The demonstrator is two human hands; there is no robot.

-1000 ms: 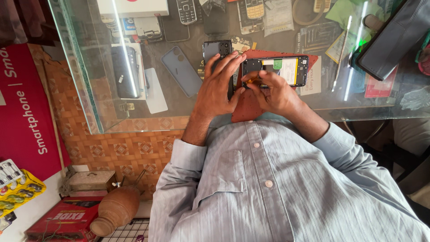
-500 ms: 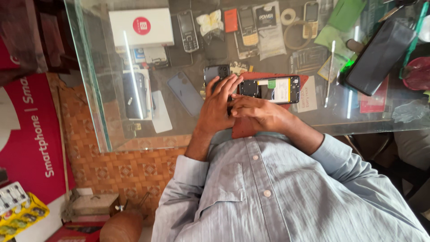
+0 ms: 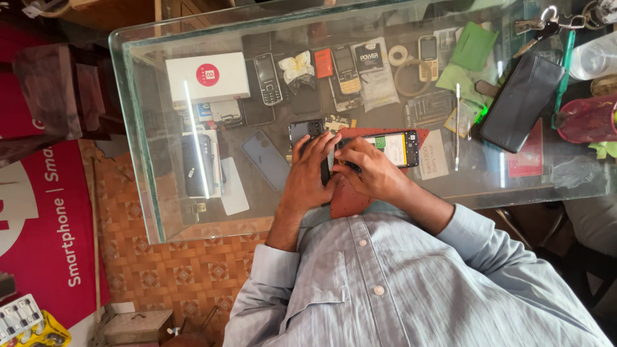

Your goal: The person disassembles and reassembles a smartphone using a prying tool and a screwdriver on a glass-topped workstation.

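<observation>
Lying flat on the glass counter [image 3: 193, 218] near its front edge, an opened smartphone [image 3: 392, 146] with its back cover off shows a battery and dark inner parts, and both hands work on its left end. The left hand [image 3: 312, 177] rests palm down with its fingers [image 3: 321, 144] held close together and curved over that end of the phone, while the right hand [image 3: 369, 170] lies beside it, its fingertips [image 3: 344, 146] bunched and pressing on the phone's frame; whether they pinch a small part cannot be told. Under the hands sits a dark red mat [image 3: 350, 199], reaching the front edge of the counter. Just left of the left hand lies a blue phone back cover [image 3: 265, 159], and a black camera-side cover [image 3: 304, 130] peeks out above the fingers. Farther toward the counter's back left corner stands a white box with a red round mark [image 3: 207, 77], with several old keypad phones [image 3: 268, 78] along the back edge. Toward the right edge lie a black wallet case [image 3: 522, 101], a green sheet [image 3: 474, 46] and a bunch of keys [image 3: 546, 18]. The person's striped grey-blue shirt [image 3: 398, 283] fills the view below the counter.
</observation>
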